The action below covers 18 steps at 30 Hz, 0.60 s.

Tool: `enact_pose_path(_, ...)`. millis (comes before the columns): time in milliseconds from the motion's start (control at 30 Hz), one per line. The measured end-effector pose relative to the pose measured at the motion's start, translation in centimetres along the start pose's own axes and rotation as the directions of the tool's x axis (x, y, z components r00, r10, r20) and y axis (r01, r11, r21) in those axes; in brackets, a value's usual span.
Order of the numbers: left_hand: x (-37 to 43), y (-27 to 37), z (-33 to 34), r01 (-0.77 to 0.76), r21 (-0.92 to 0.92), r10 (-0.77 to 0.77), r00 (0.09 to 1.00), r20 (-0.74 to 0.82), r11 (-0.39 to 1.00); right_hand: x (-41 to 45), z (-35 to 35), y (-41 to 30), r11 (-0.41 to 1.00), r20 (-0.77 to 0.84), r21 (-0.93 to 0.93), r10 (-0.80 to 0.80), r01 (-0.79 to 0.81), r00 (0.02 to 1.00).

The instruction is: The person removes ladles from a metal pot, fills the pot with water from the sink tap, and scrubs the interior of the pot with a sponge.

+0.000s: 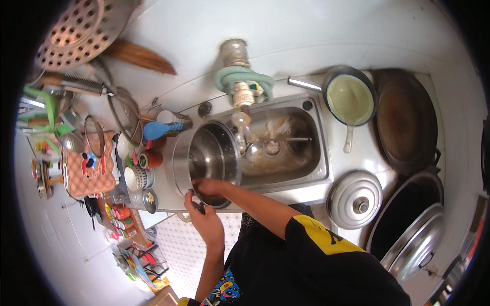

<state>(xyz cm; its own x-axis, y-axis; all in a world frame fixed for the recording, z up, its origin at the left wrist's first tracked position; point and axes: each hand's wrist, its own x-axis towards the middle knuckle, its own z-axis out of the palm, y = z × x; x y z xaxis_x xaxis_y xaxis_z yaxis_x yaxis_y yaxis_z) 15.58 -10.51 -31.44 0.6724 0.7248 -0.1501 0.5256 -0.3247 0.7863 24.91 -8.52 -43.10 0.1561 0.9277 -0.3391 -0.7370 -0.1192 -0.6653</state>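
A deep stainless steel pot (215, 153) is tilted over the left end of the sink, its mouth turned towards the basin. My left hand (204, 218) grips the pot's dark side handle (198, 207) near the counter's front edge. Inside the mouth, my right hand (211, 188) reaches against the near inner wall. Its fingers are partly hidden, and whether they hold anything cannot be seen. Cloudy brownish water lies in the steel sink (325, 164), below a faucet (241, 93) wrapped with a green hose (229, 74).
Right of the sink are a pan holding a pale green ladle (350, 99), a metal lid (356, 201) and a dark wok (407, 122). Stacked bowls (138, 179), a red jar (151, 160) and a small dish (150, 201) stand left. Strainers (124, 111) hang on the wall.
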Motion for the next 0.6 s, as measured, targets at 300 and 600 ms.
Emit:
enact_pose_path(300, 0.3, -3.9, -2.2, 0.509, -0.703, -0.5, 0.83, 0.248, 0.496, -15.3, -1.0, -9.2, 0.725, -0.422, -0.688, -0.38, -0.018, 0.823)
enact_pose_path(600, -0.3, -4.7, 1.1, 0.601, -0.751, -0.509, 0.753, 0.417, 0.274, -17.5, 0.9, -12.5, 0.98, -0.637, -0.14, -0.197, 0.139, 0.745)
